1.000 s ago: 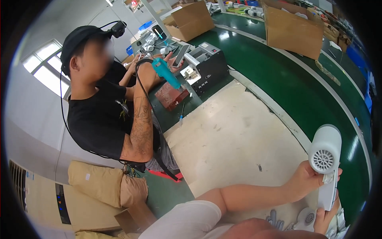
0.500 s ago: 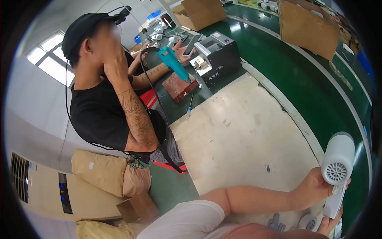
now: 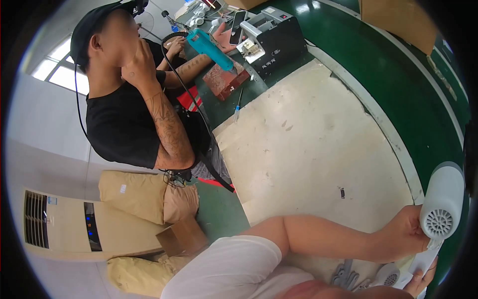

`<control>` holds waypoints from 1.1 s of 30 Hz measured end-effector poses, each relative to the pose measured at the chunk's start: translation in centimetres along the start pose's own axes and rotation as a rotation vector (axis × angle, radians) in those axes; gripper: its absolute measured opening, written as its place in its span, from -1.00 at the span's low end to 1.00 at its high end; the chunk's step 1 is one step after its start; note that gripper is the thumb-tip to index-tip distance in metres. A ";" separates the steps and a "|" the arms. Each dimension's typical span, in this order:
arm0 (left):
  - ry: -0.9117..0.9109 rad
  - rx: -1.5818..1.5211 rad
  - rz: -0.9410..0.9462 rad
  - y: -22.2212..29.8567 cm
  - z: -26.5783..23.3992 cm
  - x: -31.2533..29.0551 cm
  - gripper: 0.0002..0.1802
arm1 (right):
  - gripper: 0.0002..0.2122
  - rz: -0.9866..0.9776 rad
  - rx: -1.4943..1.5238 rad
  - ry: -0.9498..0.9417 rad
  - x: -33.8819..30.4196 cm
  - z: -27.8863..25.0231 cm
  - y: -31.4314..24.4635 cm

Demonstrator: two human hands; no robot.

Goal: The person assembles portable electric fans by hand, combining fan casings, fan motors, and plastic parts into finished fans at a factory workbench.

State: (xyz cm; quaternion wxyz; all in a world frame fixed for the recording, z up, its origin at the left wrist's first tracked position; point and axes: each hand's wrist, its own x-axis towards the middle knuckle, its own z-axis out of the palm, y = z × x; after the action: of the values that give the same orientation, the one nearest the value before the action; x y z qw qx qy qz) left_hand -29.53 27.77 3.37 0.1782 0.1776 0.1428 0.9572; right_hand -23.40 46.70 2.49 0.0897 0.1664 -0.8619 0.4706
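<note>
A white hair dryer (image 3: 442,202) with a round grille is held up at the right edge of the cream work surface, its handle (image 3: 422,260) pointing down. My left hand (image 3: 407,230) has its fingers curled against the dryer where barrel and handle meet. Lower down, my right hand (image 3: 422,280) is closed around the handle's bottom end, partly cut off by the picture's dark rim. Beside my forearm lies another white dryer part with a grille (image 3: 391,277), and several grey plastic pieces (image 3: 344,274) lie left of it.
A co-worker in black (image 3: 127,119) sits at the left, one hand raised to the face. Ahead are a turquoise corded tool (image 3: 211,49), a red-brown block (image 3: 224,79), a screwdriver (image 3: 238,107) and a black machine (image 3: 276,45). A green conveyor (image 3: 398,89) curves along the right. A small dark piece (image 3: 342,193) lies on the cream surface (image 3: 298,149).
The whole view has shifted, with the far objects now higher in the picture. The dryer and both hands appear farther right, and both hands still hold it.
</note>
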 end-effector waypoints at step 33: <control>-0.159 0.042 -0.048 4.3 1.9 -1.9 -0.51 | -0.43 0.451 0.119 0.274 -2.7 5.3 -7.0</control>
State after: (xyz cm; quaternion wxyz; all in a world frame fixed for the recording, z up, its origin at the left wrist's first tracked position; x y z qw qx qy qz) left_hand -28.36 23.56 6.00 0.2082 0.2536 0.1526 0.9322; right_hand -18.22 39.30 4.27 0.0883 -0.0898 -0.8278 0.5467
